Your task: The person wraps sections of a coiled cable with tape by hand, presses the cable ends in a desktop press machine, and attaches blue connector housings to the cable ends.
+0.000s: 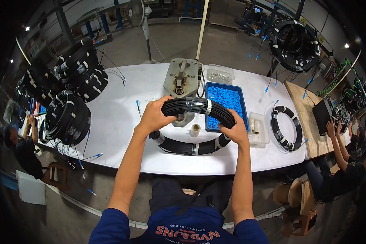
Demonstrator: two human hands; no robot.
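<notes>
A thick coil of black cable (pixel 175 145), bound with white and clear tape, is tilted up over the white table in front of me. My left hand (pixel 156 116) grips its upper left side, fingers behind and thumb in front. On the upper right side my right hand (pixel 236 128) is wrapped round the same coil. Its lower part is at or near the tabletop; whether it touches I cannot tell. Just behind the coil stands a metal hand press (pixel 182 79), its base partly hidden. A small roll of tape (pixel 195 130) shows through the coil's opening.
A blue tray (pixel 244 101) of small blue connectors stands right of the press, near two clear plastic boxes (pixel 220 74). One cable coil (pixel 273 126) lies at the table's right. Stacked coils (pixel 67 118) with loose blue-tipped ends fill the left. Other people sit at both sides.
</notes>
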